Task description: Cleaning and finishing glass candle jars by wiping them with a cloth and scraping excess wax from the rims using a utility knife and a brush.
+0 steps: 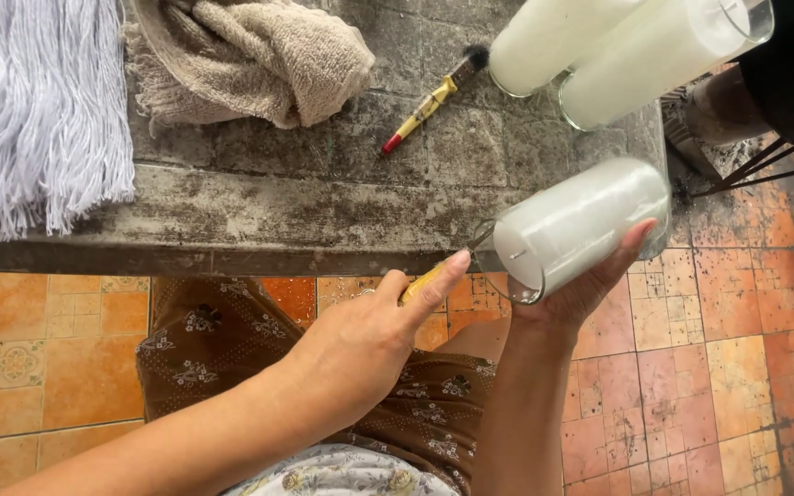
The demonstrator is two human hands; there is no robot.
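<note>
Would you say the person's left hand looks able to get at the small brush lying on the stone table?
Probably not right away: the left hand already grips a yellow-handled tool. The brush itself lies uncovered on the table.

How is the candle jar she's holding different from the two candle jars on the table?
The held candle jar lies tilted in the right hand, its open mouth toward the person, while the two table jars rest on the stone table, untouched. The left hand pokes a yellow-handled tool at the held jar's rim; nothing touches the others. All are clear glass filled with white wax.
</note>
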